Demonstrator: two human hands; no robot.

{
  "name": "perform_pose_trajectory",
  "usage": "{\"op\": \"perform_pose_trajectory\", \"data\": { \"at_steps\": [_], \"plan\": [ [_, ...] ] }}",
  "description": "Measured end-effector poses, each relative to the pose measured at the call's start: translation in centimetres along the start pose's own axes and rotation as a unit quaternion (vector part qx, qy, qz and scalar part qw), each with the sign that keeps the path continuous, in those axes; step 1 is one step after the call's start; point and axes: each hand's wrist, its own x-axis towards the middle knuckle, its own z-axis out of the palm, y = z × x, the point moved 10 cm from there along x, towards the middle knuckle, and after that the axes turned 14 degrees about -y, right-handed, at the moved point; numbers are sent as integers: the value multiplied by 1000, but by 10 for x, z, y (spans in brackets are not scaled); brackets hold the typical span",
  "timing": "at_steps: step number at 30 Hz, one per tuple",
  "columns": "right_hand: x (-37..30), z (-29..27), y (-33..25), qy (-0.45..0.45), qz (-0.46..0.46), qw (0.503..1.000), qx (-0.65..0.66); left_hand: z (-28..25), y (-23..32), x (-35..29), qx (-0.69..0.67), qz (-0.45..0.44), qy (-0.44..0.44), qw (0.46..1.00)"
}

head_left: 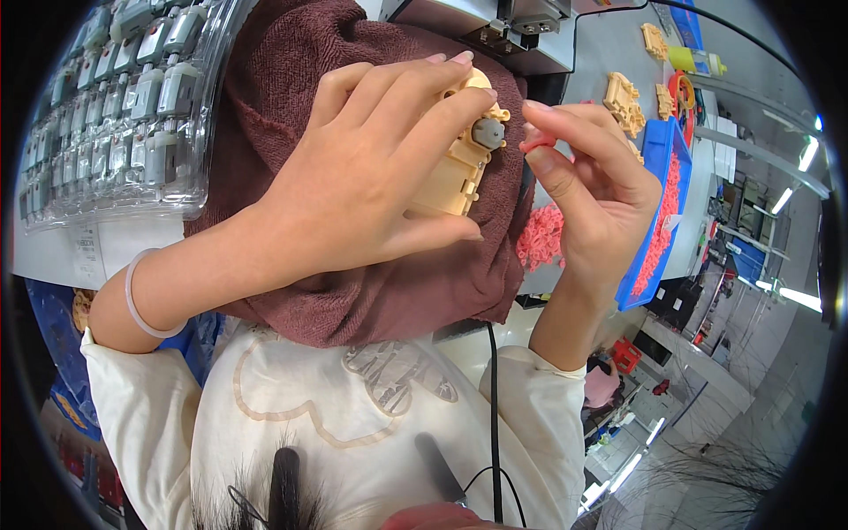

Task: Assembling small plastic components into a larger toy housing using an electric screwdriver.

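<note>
My left hand (380, 155) lies over a cream plastic housing (446, 181), its fingers wrapped across the top and holding it on a brown towel (353, 305). A small grey motor part (488, 133) sits in the housing's right side. Just right of it, my right hand (592, 181) pinches a small pink plastic piece (535, 140) between thumb and fingertips, apart from the housing. Part of the housing is hidden under my left hand. A heap of small pink pieces (541, 237) lies beside the towel, below my right hand.
At the left stands a clear tray (199, 168) with many grey motors (162, 157). A blue bin (629, 296) of pink pieces is at the right. More cream housings (624, 104) lie at the far right, near a yellow-green bottle (693, 60). A metal fixture (530, 31) stands at the back.
</note>
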Motion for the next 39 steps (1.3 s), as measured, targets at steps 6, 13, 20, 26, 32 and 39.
{"op": "perform_pose_trajectory", "data": {
  "at_steps": [6, 13, 20, 26, 32, 39],
  "plan": [
    [-1, 11, 18, 25, -11, 987, 161, -1, 1, -3, 17, -36, 19, 999],
    [-7, 6, 21, 67, -20, 997, -44, 0, 1, -2, 16, -38, 11, 999],
    [-10, 17, -3, 87, -80, 946, -303, 1, 1, -3, 26, -31, 20, 999],
    [-7, 29, -8, 86, -116, 907, -396, 0, 0, -2, 27, -35, 23, 999],
    [-8, 24, -1, 105, -81, 935, -329, -1, 2, -1, 36, -24, 26, 999],
    [-32, -30, 19, 174, 30, 957, -230, -4, 8, 0, 65, -27, 23, 997]
  ]
}}
